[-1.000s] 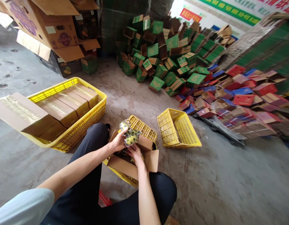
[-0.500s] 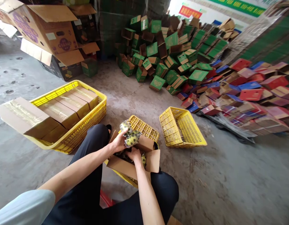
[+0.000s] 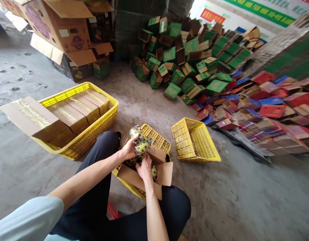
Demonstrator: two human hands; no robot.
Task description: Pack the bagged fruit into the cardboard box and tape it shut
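Observation:
An open brown cardboard box (image 3: 134, 179) rests on a small yellow crate (image 3: 157, 139) between my knees. My left hand (image 3: 128, 150) is closed round a bundle of yellow-green packets with dark spots (image 3: 141, 142), held above the box. My right hand (image 3: 144, 167) reaches up from inside the box, fingers curled on another packet of the same kind just below the bundle. More such packets (image 3: 153, 172) lie in the box.
A large yellow crate (image 3: 99, 124) with taped brown cartons sits at left. An empty yellow basket (image 3: 194, 140) lies tilted at right. Heaps of green (image 3: 184, 60), red and blue small boxes (image 3: 265, 107) cover the floor beyond. Big cartons (image 3: 64, 33) are stacked at top left.
My right hand has risen out of the box towards the bundle in my left hand. The view has shifted slightly; the left hand keeps its hold.

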